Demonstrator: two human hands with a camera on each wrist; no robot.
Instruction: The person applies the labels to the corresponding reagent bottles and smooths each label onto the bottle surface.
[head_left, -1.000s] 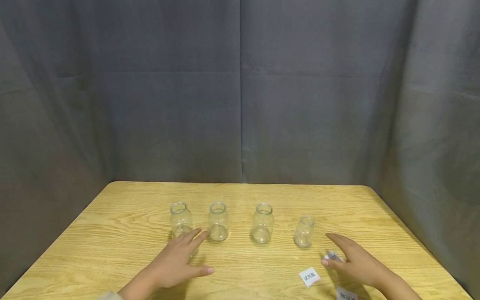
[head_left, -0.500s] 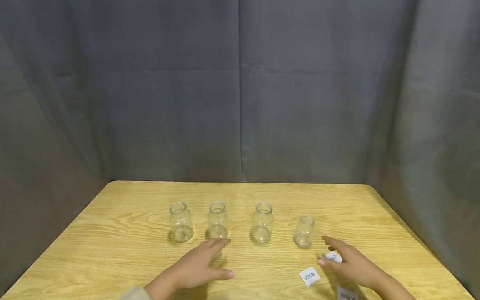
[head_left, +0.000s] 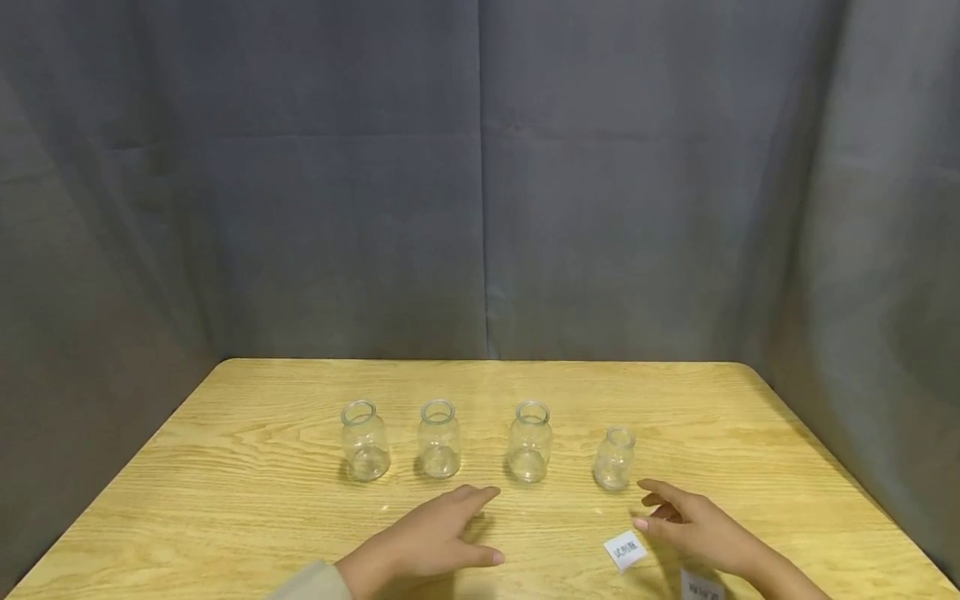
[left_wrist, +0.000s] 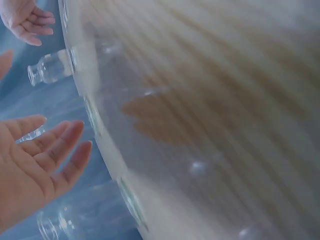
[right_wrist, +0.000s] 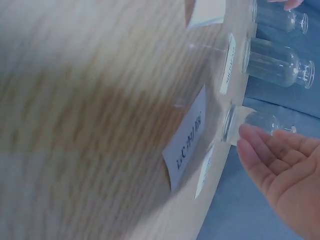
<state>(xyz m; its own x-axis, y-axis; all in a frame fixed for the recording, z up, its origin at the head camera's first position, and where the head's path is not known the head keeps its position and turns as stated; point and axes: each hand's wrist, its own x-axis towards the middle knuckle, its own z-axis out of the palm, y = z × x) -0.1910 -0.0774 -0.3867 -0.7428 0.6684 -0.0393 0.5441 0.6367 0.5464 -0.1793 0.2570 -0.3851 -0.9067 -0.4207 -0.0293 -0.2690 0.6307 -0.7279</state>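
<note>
While grey curtains point(head_left: 345, 208) back it | wood-grain table point(head_left: 255, 483) bears glass jars point(head_left: 529, 450) | left hand point(head_left: 438, 533), right hand point(head_left: 697, 529): grip loosely wide

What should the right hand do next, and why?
Perhaps the right hand should ease toward the small jar and grip it: the hand looks empty, with space between thumb and fingers, and that jar stands upright close to its fingertips.

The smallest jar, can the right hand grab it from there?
Probably yes: the right hand looks empty and is close to the smallest jar, with nothing seeming to stand between them.
</note>
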